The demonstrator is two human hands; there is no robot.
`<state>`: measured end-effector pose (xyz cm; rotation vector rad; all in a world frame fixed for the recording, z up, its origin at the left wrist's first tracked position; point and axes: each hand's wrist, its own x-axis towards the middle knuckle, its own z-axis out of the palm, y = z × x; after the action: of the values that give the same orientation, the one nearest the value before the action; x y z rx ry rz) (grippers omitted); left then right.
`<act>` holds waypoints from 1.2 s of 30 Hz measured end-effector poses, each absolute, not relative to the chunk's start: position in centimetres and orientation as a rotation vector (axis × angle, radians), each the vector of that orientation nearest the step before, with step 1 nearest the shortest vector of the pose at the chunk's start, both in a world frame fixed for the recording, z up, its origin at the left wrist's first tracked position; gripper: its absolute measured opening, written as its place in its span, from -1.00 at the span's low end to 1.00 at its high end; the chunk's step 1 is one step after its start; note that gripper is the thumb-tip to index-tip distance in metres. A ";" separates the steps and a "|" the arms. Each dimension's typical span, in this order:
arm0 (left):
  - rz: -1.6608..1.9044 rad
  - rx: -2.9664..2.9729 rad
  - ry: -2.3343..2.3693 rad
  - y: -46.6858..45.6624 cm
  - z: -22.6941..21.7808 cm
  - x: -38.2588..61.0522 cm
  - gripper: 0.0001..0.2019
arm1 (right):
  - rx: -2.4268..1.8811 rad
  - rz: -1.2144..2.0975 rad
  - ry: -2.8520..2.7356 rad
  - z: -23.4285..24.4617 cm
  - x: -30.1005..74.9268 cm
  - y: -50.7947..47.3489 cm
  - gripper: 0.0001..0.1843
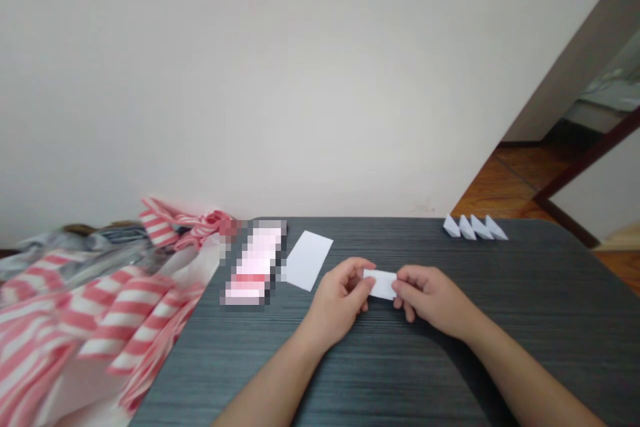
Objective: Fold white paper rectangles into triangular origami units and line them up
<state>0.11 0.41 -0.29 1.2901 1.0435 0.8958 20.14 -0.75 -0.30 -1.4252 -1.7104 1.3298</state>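
A small white rectangle of paper is held between my two hands, a little above the dark table. My left hand pinches its left end between thumb and fingers. At the right end, my right hand grips it the same way. Whether the paper is folded in layers I cannot tell. To the left of my left hand lies a flat sheet of white paper. Several small folded white paper pieces stand in a row near the table's far right edge.
A pixelated pink and white item lies at the table's left side. Beyond the left edge is a heap of red-and-white striped cloth. A pale wall rises behind the table, and wooden floor shows at the right.
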 end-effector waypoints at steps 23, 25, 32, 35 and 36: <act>0.819 1.354 1.027 0.7 -0.9 -0.1 -0.79 | -1.401 1.324 -1.718 0.2 20.1 -0.8 -0.71; 0.816 1.348 1.025 0.7 -0.9 -0.1 -0.78 | -1.431 1.309 -1.772 0.5 20.1 -0.9 -0.65; 0.807 1.361 1.041 0.6 -0.8 -0.1 -0.78 | -1.435 1.333 -1.733 0.1 20.2 -0.8 -0.68; 0.804 1.364 1.045 0.6 -0.7 0.0 -0.78 | -1.430 1.349 -1.709 -0.1 20.2 -0.7 -0.69; 0.800 1.366 1.046 0.6 -0.6 0.0 -0.78 | -1.428 1.347 -1.703 -0.1 20.2 -0.7 -0.70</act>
<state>-0.02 0.61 -0.64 1.3663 1.0462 0.8002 20.22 -0.70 -0.06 -1.4281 -1.7032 1.3474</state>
